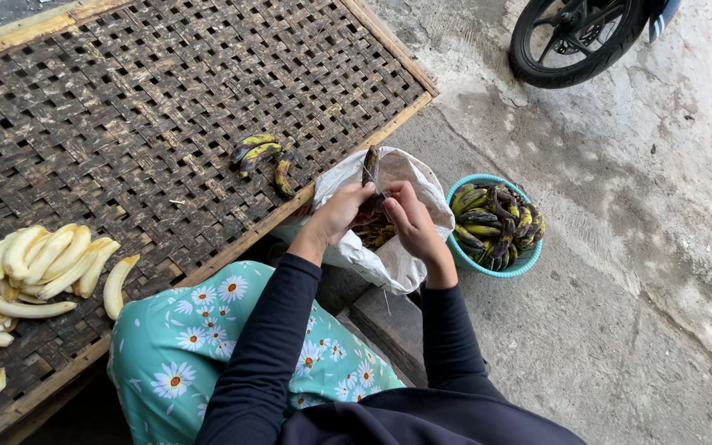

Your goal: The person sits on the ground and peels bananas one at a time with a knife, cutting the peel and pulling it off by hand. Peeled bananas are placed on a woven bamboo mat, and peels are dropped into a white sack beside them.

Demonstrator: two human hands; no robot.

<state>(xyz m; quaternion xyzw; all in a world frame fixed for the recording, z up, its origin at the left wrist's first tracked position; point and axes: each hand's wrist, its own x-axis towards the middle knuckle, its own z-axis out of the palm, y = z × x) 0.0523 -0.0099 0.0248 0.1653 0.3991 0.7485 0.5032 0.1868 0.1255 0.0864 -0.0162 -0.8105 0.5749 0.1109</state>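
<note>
Both hands — left hand (pixel 341 212), right hand (pixel 408 221) — on a dark banana (pixel 370 166) over a white sack (pixel 397 255)

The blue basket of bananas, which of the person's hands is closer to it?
Right. The right hand is just beside the blue basket's rim, over the white bag. The left hand is farther off, on the bag's other side, nearer the woven tray.

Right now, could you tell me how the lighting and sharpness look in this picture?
Head view: soft, even daylight, no hard shadows or glare; left hand, right hand and dark banana are sharp; the woven tray bows slightly from the wide lens; the wheel is cut off at the top.
</note>
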